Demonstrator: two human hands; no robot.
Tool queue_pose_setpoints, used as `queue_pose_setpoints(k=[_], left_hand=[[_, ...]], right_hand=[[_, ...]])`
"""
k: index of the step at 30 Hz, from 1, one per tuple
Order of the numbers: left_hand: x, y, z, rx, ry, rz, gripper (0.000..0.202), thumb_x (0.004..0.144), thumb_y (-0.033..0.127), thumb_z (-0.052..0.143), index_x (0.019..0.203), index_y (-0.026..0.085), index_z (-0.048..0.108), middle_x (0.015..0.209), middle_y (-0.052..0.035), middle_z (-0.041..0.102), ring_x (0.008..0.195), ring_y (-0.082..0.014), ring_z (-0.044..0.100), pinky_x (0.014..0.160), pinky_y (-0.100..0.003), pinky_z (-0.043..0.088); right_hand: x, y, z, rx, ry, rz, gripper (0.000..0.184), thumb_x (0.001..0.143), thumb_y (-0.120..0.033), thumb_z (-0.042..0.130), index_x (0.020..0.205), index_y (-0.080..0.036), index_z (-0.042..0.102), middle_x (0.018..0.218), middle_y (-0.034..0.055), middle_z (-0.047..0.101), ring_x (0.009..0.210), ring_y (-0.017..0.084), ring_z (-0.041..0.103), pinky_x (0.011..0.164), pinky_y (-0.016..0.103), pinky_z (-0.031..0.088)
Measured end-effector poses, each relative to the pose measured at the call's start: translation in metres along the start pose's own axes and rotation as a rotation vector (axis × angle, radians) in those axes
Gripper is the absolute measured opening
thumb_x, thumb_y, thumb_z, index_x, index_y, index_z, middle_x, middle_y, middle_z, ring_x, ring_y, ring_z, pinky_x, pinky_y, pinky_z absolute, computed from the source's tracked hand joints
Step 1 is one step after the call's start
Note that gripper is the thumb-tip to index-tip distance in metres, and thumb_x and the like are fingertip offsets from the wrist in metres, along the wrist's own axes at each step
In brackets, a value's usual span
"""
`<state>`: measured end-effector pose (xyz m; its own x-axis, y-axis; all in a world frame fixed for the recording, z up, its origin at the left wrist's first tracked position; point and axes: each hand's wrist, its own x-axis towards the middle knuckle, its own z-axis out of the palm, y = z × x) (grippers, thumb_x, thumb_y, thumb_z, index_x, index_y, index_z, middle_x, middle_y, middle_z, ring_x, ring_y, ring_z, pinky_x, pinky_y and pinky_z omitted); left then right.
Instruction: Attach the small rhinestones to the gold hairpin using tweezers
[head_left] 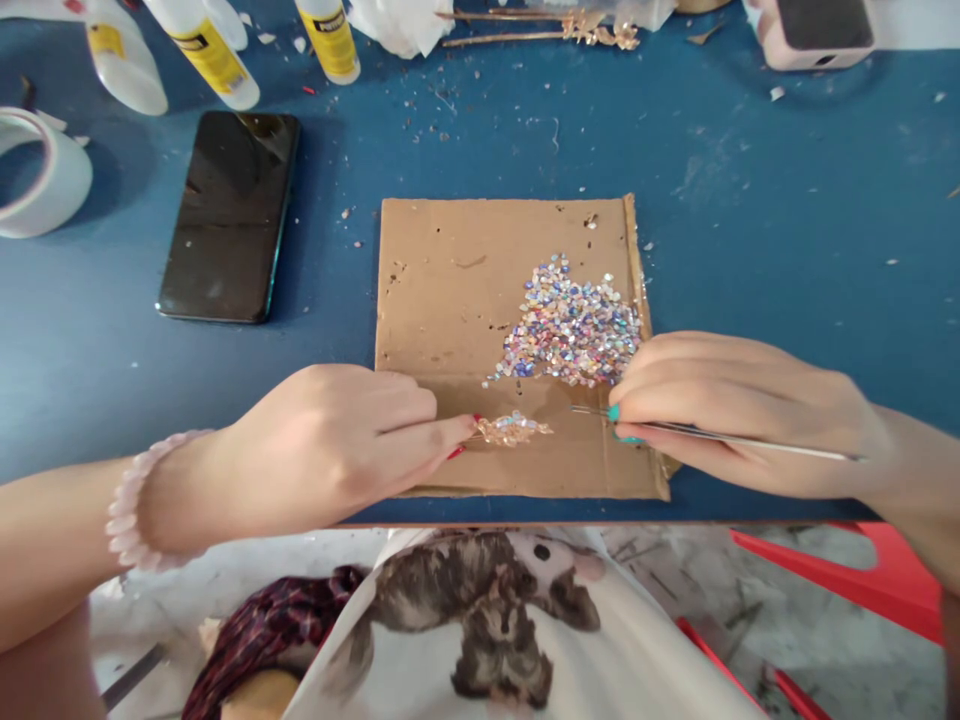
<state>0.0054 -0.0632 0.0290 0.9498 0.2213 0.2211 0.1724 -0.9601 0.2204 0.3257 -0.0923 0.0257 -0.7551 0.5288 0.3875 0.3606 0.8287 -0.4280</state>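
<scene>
My left hand [337,440] rests on the near edge of a brown cardboard sheet [450,280], its fingers pinched on a small gold ornament [514,430] set with pale stones. My right hand [720,410] is closed round thin metal tweezers [742,438], whose tip points left toward the ornament and stops a little short of it. A heap of small iridescent rhinestones [574,325] lies on the cardboard just above the tweezers' tip and beside my right fingers.
A black phone [229,215] lies face up on the blue table [787,200] at left. Glue bottles [202,45] stand along the far edge, with a tape roll [41,170] far left, gold pieces [570,28] and a pink device [814,30] at the back.
</scene>
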Motion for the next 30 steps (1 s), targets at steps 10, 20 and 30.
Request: queue_pose_setpoints(k=[10, 20, 30], left_hand=[[-0.0016, 0.0018, -0.0027, 0.014, -0.023, -0.008, 0.019, 0.109, 0.017, 0.046, 0.117, 0.009, 0.061, 0.071, 0.0011, 0.062, 0.061, -0.0154, 0.052, 0.054, -0.031, 0.037], [-0.0016, 0.0030, -0.0037, 0.048, -0.009, -0.032, 0.021, 0.108, 0.018, 0.047, 0.100, 0.013, 0.065, 0.068, 0.0024, 0.055, 0.056, -0.0135, 0.051, 0.052, -0.031, 0.034], [-0.0025, 0.0000, -0.0010, 0.083, 0.022, 0.014, 0.018, 0.106, 0.023, 0.056, 0.113, 0.010, 0.065, 0.077, 0.0002, 0.065, 0.062, -0.0160, 0.059, 0.055, -0.034, 0.040]], right_hand=[[-0.0007, -0.0010, 0.0004, -0.001, -0.009, 0.012, 0.013, 0.094, -0.006, 0.061, 0.101, -0.016, 0.060, 0.086, 0.0037, 0.070, 0.084, 0.016, 0.066, 0.081, 0.032, 0.059], [-0.0022, 0.0010, 0.0017, 0.035, -0.008, 0.024, 0.009, 0.097, -0.011, 0.059, 0.102, -0.019, 0.060, 0.085, 0.0025, 0.070, 0.083, 0.015, 0.067, 0.079, 0.031, 0.059], [-0.0024, 0.0013, 0.0013, 0.062, -0.020, 0.037, 0.007, 0.097, -0.011, 0.060, 0.102, -0.016, 0.061, 0.086, 0.0043, 0.071, 0.084, 0.016, 0.068, 0.080, 0.030, 0.058]])
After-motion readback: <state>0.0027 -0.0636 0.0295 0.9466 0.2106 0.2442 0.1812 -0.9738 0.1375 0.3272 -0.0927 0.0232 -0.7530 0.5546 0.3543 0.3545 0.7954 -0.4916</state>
